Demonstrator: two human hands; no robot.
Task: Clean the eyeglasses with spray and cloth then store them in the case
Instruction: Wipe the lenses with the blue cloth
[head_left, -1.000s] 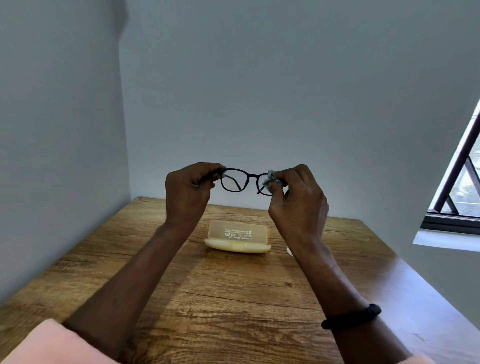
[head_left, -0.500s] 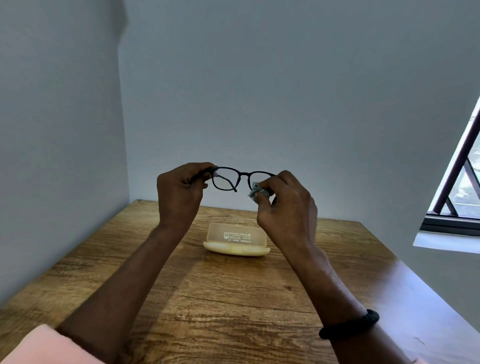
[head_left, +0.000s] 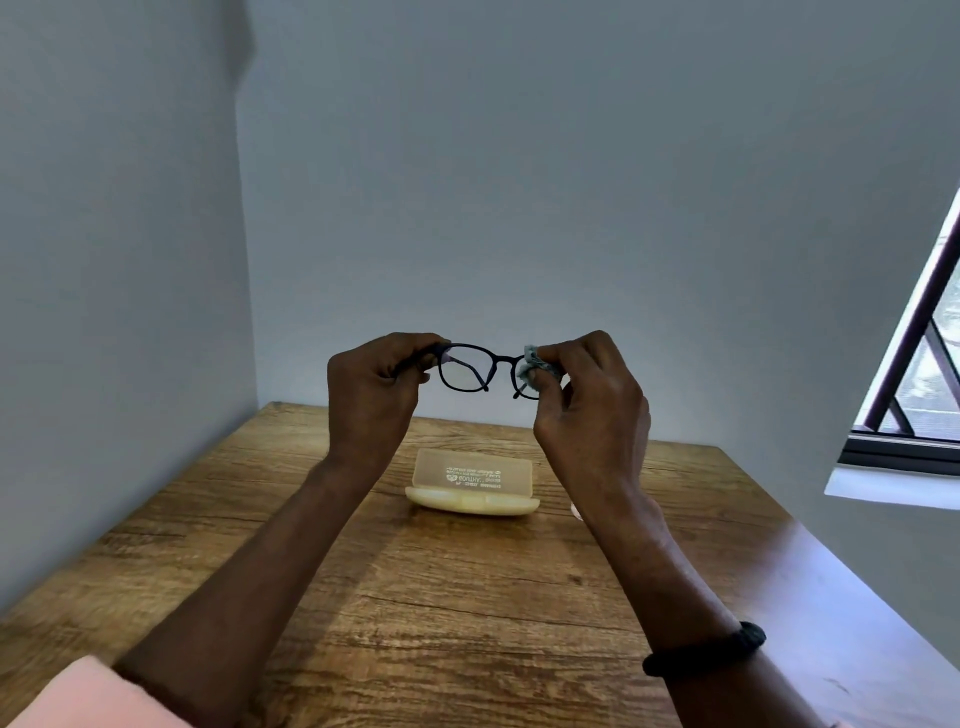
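Black-framed eyeglasses (head_left: 470, 368) are held up in the air above the table. My left hand (head_left: 374, 387) grips their left end near the hinge. My right hand (head_left: 589, 395) pinches a small grey-blue cloth (head_left: 531, 366) against the right lens, which the cloth and fingers mostly hide. A pale yellow glasses case (head_left: 472, 486) lies open on the wooden table (head_left: 441, 597) below the hands, lid up with printed text inside. No spray bottle is clearly visible.
Grey walls close in the table at the left and back. A window (head_left: 924, 364) with a dark frame and white sill is at the right. A small pale object (head_left: 575, 511) peeks out beside my right wrist on the table.
Both hands and the glasses shifted slightly left and then back right, while the cloth in my right hand keeps rubbing over the right lens. The case has not moved.
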